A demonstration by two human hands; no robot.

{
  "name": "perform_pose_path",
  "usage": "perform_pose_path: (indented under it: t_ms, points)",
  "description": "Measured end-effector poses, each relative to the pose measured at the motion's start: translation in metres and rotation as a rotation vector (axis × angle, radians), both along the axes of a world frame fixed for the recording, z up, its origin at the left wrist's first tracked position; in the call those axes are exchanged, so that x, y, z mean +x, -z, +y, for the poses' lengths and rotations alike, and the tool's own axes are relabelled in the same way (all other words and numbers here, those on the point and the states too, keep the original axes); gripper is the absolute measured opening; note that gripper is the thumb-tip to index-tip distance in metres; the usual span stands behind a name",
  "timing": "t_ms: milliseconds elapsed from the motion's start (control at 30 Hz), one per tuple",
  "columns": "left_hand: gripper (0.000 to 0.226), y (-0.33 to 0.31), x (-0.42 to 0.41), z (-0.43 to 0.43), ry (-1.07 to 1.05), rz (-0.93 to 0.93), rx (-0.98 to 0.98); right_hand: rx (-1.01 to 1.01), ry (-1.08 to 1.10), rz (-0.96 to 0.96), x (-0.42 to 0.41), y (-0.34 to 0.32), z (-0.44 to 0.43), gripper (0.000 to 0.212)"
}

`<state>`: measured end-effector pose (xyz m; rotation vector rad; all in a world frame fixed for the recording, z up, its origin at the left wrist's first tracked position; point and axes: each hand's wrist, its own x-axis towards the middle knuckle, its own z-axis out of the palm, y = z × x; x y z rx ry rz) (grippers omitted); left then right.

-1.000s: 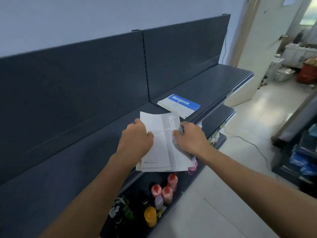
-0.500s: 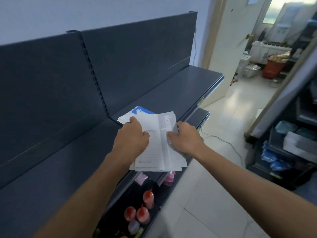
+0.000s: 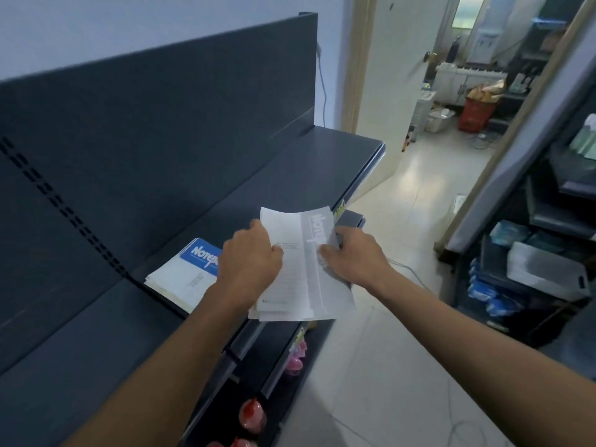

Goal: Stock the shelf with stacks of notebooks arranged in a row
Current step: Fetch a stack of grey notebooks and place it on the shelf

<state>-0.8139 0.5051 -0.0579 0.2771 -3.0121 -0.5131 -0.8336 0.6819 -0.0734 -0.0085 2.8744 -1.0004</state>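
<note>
Notebooks [image 3: 303,269], a thin grey-banded stack, sit pinched between left hand [image 3: 250,262] and right hand [image 3: 351,256], fingers curled shut on them, over the shelf [image 3: 300,175] edge, with one blue-banded stack [image 3: 185,274] laid at nine o'clock and the row mostly unfilled.

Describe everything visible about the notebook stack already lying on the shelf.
The notebook stack lies flat on the dark top shelf, near its front edge, left of the bundle held in both hands. Several thin paper books, edges slightly fanned. The top cover is white with a blue band bearing white "Note..." lettering. The left hand hides its right corner; whether they touch is unclear.
</note>
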Motion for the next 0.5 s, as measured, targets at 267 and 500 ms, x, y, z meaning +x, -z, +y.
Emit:
perform_pose_path:
  t_ms: [267,500]
  points:
    - [0.030,0.006,-0.061,0.060,-0.132,-0.034,-0.041,-0.025,-0.218,-0.054,-0.076,0.005,0.060,0.025]
    - [0.025,0.009,-0.088,0.077,-0.235,-0.007,-0.052,-0.078,-0.320,-0.093,-0.126,0.011,0.074,0.028]
